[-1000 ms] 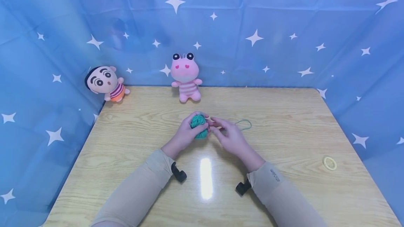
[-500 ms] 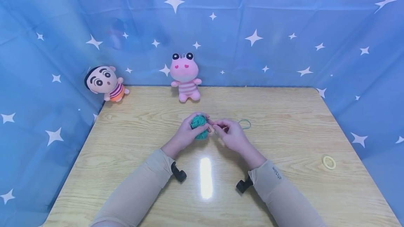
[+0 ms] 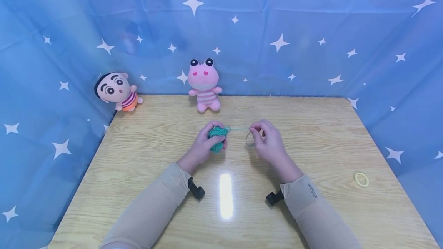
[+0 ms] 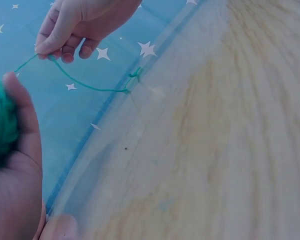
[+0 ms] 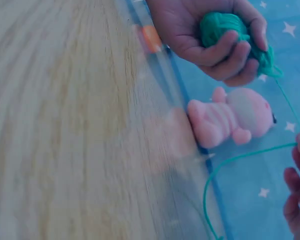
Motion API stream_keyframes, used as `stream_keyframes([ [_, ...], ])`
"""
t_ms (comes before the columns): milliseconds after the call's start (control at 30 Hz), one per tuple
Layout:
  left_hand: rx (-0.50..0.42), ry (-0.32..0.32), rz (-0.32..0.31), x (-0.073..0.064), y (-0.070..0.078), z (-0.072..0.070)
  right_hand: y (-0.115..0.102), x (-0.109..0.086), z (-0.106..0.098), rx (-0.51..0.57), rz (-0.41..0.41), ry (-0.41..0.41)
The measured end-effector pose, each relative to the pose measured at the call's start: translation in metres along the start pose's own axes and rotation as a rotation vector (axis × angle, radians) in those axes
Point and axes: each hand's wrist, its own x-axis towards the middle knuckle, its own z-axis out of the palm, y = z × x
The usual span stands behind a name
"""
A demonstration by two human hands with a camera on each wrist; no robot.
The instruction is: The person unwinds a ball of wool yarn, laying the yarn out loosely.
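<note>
My left hand (image 3: 204,141) grips a ball of green yarn (image 3: 217,133), its fingers and thumb curled round it. To the right, my right hand (image 3: 270,140) pinches the yarn strand between thumb and fingertips. That strand (image 4: 26,63) runs straight from the ball to the pinch. Beyond the fingertips the loose tail (image 5: 240,155) hangs in a curve, and its end shows a small curl in the left wrist view. In the right wrist view the yarn ball (image 5: 224,29) sits in the left palm, with a loop standing out at one end.
A pink frog plush (image 3: 205,83) stands at the table's back edge, beyond the hands. Another plush doll with black hair (image 3: 118,91) leans at the back left corner. A pale yellow ring (image 3: 361,179) lies on the wooden table (image 3: 311,145) at the right. A blue star-patterned curtain (image 3: 242,30) surrounds the table.
My right hand has moved right, away from the ball, and now pinches the strand, drawing it taut between the hands. The left hand has stayed nearly in place round the ball.
</note>
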Motion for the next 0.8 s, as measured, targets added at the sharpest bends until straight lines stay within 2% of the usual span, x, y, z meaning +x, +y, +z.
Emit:
stream_keyframes([
  [133, 0.034, 0.019, -0.016, -0.0004, -0.0007, -0.0007, -0.0019, 0.0004, 0.0, -0.007, -0.068, 0.045],
  [300, 0.14, 0.033, -0.049, 0.0006, 0.0005, -0.0007, -0.0014, 0.0018, 0.0024, 0.031, -0.143, 0.142],
  [500, 0.102, 0.003, -0.072, 0.0031, -0.0015, 0.0036, -0.0008, 0.0034, 0.0041, 0.087, -0.227, 0.251],
  [667, 0.126, 0.099, -0.056, 0.0046, -0.0036, 0.0043, -0.0022, 0.0043, 0.0044, 0.102, -0.279, 0.305],
  [800, 0.195, 0.139, -0.025, 0.0041, -0.0022, 0.0033, -0.0017, 0.0033, 0.0023, 0.093, -0.265, 0.318],
])
